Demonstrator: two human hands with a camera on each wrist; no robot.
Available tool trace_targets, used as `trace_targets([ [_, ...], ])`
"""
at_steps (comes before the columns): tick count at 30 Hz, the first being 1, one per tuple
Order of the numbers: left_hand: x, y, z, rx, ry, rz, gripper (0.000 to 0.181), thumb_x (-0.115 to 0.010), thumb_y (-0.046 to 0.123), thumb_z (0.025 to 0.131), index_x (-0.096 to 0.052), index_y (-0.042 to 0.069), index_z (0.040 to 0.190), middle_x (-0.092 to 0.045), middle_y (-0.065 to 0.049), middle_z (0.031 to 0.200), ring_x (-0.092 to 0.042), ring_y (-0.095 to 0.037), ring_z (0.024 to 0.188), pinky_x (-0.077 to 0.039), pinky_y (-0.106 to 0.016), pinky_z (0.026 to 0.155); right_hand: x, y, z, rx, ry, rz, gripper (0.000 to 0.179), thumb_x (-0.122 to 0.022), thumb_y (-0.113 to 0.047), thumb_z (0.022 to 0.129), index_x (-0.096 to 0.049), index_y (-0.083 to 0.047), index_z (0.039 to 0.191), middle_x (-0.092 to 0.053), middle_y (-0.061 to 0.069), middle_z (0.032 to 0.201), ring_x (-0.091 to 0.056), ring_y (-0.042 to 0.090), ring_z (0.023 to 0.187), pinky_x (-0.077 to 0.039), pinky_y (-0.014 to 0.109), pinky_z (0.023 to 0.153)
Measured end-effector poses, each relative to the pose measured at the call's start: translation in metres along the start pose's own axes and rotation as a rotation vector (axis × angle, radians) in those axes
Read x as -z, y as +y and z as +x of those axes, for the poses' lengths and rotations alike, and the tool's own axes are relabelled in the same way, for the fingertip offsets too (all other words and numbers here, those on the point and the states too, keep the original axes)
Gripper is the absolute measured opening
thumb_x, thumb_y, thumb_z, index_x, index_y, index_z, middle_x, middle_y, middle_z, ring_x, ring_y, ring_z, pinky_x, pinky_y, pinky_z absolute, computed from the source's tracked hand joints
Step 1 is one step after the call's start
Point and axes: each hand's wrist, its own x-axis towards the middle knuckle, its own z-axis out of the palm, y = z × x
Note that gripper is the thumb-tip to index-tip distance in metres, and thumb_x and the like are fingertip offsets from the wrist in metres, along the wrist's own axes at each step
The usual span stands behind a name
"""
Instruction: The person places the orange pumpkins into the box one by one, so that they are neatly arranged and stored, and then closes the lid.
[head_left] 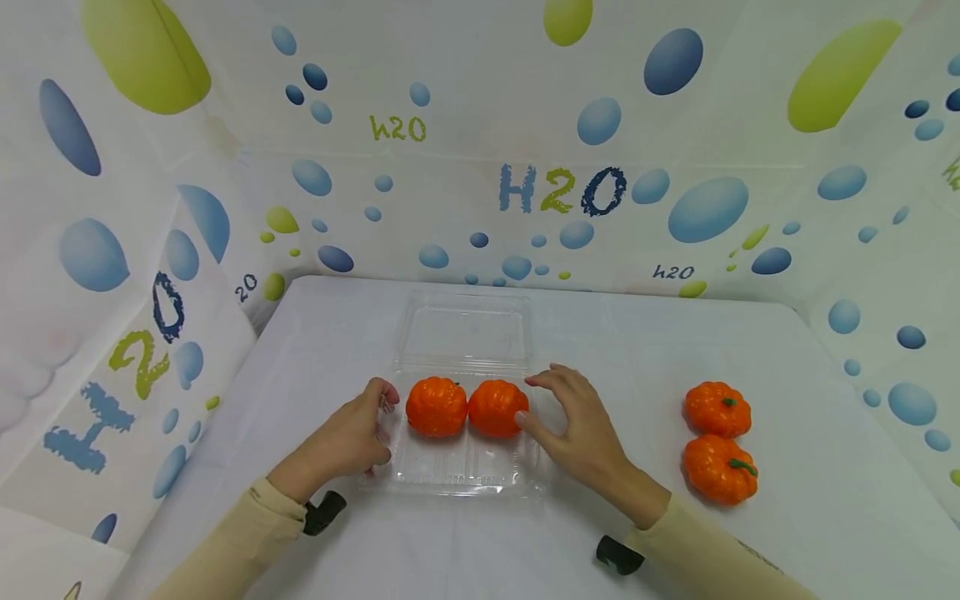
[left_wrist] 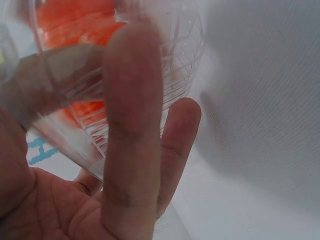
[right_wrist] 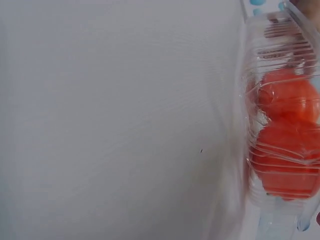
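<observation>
A clear plastic hinged container [head_left: 450, 482] lies on the table with its lid [head_left: 465, 332] folded back, away from me. Two orange toy pumpkins [head_left: 437, 407] [head_left: 497, 408] sit side by side in the rear part of its base. My left hand [head_left: 348, 435] grips the container's left wall; in the left wrist view its fingers [left_wrist: 132, 135] lie along the ribbed outside, the thumb on the other side. At the right edge, my right hand [head_left: 581, 425] has thumb and forefinger spread, the thumb tip at the right pumpkin's side. The right wrist view shows the container and pumpkins [right_wrist: 290, 160].
Two more orange pumpkins with green stems [head_left: 717, 409] [head_left: 721, 470] stand at the right of the white-covered table [head_left: 600, 333], one behind the other. A patterned cloth [head_left: 465, 192] with blue and green drops rises behind and at both sides.
</observation>
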Motion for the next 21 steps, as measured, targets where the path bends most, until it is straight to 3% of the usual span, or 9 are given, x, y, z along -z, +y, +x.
trace_targets([
  [9,0.0,-0.002,0.001,-0.015,-0.005,-0.011,0.062,-0.069,-0.015,0.071,-0.04,0.002,0.124,-0.056,-0.014,0.094,-0.056,-0.021,0.058,-0.054,-0.034,0.05,0.032,0.017,-0.03,0.017,0.014,-0.019,0.052,-0.08,-0.037,0.085,-0.061,-0.022,0.131,-0.054,-0.003,0.138,-0.03,0.026,0.146,-0.036,0.065,0.107],
  [18,0.002,-0.003,0.002,-0.018,-0.014,-0.024,0.063,-0.068,-0.015,0.071,-0.04,0.003,0.124,-0.055,-0.015,0.1,-0.057,-0.021,0.059,-0.054,-0.034,0.05,0.066,0.046,-0.073,-0.085,0.062,-0.052,0.062,-0.088,-0.033,0.078,-0.06,-0.022,0.132,-0.051,0.0,0.139,-0.022,0.028,0.148,-0.031,0.073,0.105],
  [21,0.002,-0.004,0.002,-0.014,-0.019,-0.026,0.063,-0.068,-0.015,0.071,-0.04,0.003,0.124,-0.056,-0.014,0.099,-0.056,-0.022,0.059,-0.054,-0.035,0.05,0.075,0.055,-0.087,-0.056,0.105,-0.091,0.066,-0.091,-0.031,0.073,-0.061,-0.021,0.131,-0.053,0.001,0.136,-0.03,0.029,0.143,-0.032,0.061,0.11],
])
